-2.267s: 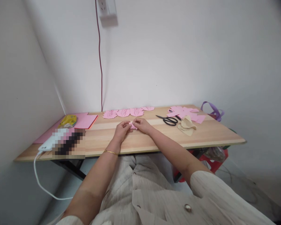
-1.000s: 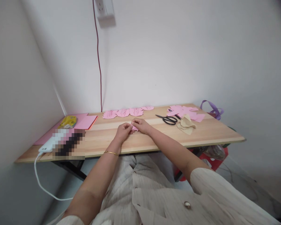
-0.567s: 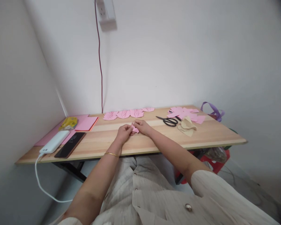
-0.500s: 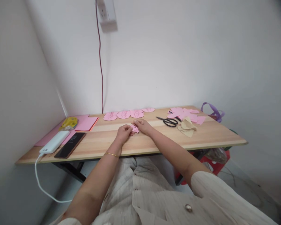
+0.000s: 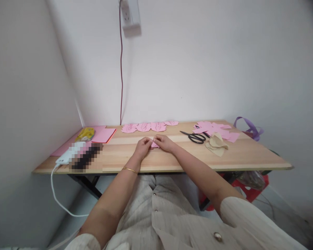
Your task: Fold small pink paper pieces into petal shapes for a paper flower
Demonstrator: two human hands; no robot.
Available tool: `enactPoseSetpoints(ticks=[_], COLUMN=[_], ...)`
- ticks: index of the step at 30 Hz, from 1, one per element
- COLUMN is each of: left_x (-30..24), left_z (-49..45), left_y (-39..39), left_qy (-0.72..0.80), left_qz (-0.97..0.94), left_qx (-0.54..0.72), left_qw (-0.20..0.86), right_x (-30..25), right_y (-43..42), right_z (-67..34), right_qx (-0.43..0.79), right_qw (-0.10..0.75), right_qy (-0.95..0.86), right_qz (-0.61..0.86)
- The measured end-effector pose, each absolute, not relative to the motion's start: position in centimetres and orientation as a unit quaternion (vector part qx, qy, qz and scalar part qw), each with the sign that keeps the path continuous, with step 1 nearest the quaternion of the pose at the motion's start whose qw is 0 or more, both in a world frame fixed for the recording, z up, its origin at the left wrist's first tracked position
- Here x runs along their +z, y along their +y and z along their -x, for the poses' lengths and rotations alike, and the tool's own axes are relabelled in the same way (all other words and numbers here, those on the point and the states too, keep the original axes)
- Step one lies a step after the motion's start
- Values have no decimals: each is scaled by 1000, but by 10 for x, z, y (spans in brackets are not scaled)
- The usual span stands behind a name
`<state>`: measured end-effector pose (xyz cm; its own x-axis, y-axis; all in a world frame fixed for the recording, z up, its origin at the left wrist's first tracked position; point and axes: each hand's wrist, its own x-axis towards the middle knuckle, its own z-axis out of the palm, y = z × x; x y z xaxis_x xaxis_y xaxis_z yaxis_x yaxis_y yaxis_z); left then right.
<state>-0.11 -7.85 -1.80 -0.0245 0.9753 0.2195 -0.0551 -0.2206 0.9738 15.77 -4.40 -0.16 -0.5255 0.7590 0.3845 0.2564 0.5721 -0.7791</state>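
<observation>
Between my two hands is a small piece of pink paper (image 5: 154,144), close above the wooden table. My left hand (image 5: 143,147) pinches its left side, fingers closed. On the other side my right hand (image 5: 163,142) grips the paper's upper right with thumb and fingertips. Fingers cover part of the paper, so its full outline is hidden. Beyond my hands, several pink paper cutouts with scalloped edges (image 5: 144,127) lie in a row along the wall side of the table. Black-handled scissors (image 5: 197,138) rest to the right of my right hand.
Pink paper scraps (image 5: 211,128) and crumpled tan paper (image 5: 217,144) lie at the right. Leftward are stacked pink and red sheets (image 5: 104,135), a yellow packet (image 5: 85,133), a white power bank with a cable (image 5: 64,158) and a blurred dark object (image 5: 86,158). The table's front edge (image 5: 172,171) is near my body.
My fingers have shifted on the pink paper, which now shows a more folded, narrow shape. The whole view has moved, so the table appears farther right.
</observation>
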Motion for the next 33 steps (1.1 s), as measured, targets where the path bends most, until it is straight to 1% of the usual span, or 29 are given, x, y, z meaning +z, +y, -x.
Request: enactPoseSetpoints(ticks=[3,10,12,16,18,25,28,31,33], left_x=[-20,-24,-23,-22,-23,-25,-24,-23,-24], left_z=[1,1,1,2,2,3,2,1,0], left_y=[-77,-75,-76,-77,-77,-76,-75,-74,-74], left_qy=[433,445,464,507,508,498,485,467,464], left_qz=[-542,-554,-567,-610,-619,-584,-561,-543,-541], left_qx=[567,565,555,526,527,550,562,560,561], left_qw=[445,420,394,307,284,328,366,418,422], right_x=[-3,-9,-10,-9,-8,-9,-9,-9,-9], right_y=[-44,-42,-42,-43,-43,-43,-43,-42,-41], right_z=[-158,-157,-156,-155,-155,-155,-155,-154,-154], right_qx=[311,292,288,281,284,361,397,399,399], right_qw=[375,365,360,357,361,366,365,382,384], right_qy=[-817,-832,-833,-833,-831,-808,-781,-764,-762], right_qz=[308,298,305,315,313,288,314,334,336])
